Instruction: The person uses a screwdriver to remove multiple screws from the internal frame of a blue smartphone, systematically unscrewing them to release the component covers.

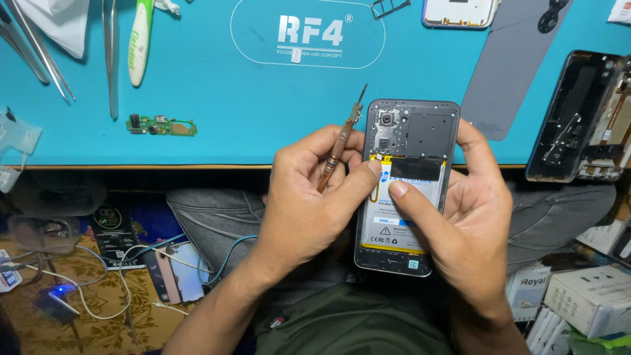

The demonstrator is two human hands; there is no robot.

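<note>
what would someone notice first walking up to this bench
First the opened smartphone in the middle, back cover off, its battery exposed, held by the right hand while both thumbs press on the battery. The left hand also grips a slim screwdriver that points up over the bright blue work mat. On the mat lie a small green circuit board at left and another stripped phone frame at far right.

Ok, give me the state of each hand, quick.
Left hand: closed on a screwdriver, thumb pressing the opened phone.
Right hand: holding the phone, thumb on its battery.
</note>
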